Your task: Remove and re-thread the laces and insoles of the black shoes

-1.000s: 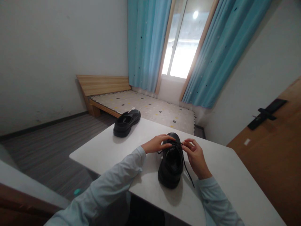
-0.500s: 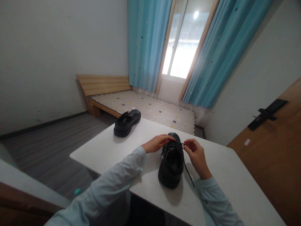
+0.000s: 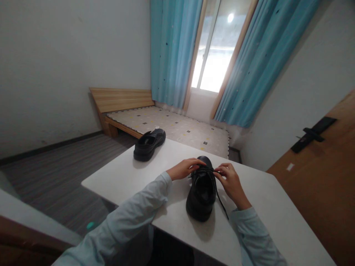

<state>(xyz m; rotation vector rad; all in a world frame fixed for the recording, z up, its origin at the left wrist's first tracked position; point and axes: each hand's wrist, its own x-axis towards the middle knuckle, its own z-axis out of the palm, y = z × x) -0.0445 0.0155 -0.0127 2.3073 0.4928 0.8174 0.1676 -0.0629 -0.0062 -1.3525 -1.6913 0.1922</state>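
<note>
A black lace-up shoe [image 3: 202, 207] stands on the white table [image 3: 277, 218], its toe pointing away from me and its heel towards me. My left hand [image 3: 186, 168] reaches over the shoe's left side, with thumb and fingers closed at the laces across the front. On the other side, my right hand [image 3: 229, 181] pinches a black shoelace [image 3: 222, 203] close to the eyelets. One lace end hangs down the shoe's right side to the tabletop. What lies under my left fingertips is partly hidden.
Another black shoe [image 3: 145, 149] rests at the table's far left edge. Beyond the table is a low wooden bed [image 3: 124, 99] with a patterned mattress [image 3: 177, 120]. Blue curtains [image 3: 174, 51] frame the window. A wooden door [image 3: 321, 177] is at right.
My right hand has moved slightly left, closer to the shoe's laces, and its fingers are lower. My left hand and both shoes stay nearly in place.
</note>
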